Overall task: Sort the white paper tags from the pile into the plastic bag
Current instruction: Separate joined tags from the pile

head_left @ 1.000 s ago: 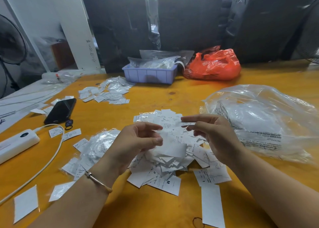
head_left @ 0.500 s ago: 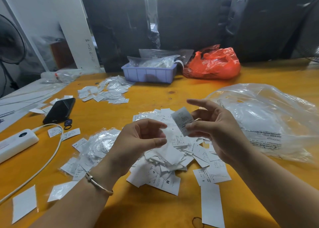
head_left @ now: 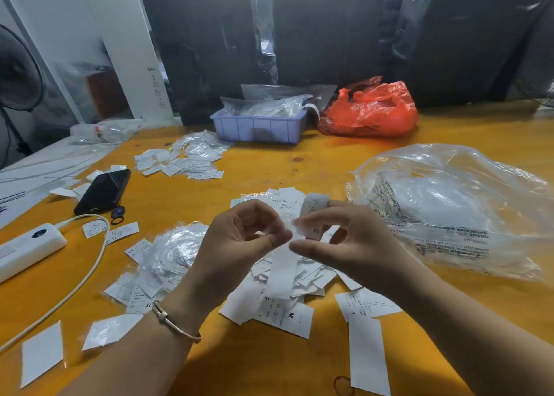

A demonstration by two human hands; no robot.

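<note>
Both hands meet over the pile of tags [head_left: 287, 290]

Left hand [head_left: 239, 239] and right hand [head_left: 344, 239] pinch one white tag [head_left: 311, 215] between curled fingertips — the clear plastic bag [head_left: 449, 209] lies just right, on the table [head_left: 329, 158].

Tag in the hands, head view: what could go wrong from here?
1. Both hands, left and right, pinch a tag above the pile; a slip would likely drop it back among unsorted ones.
2. The bag lies slumped to the right and its mouth isn't clear, so a one-handed drop may miss.
3. A long strip hangs from the fingers and could drag others.
</note>
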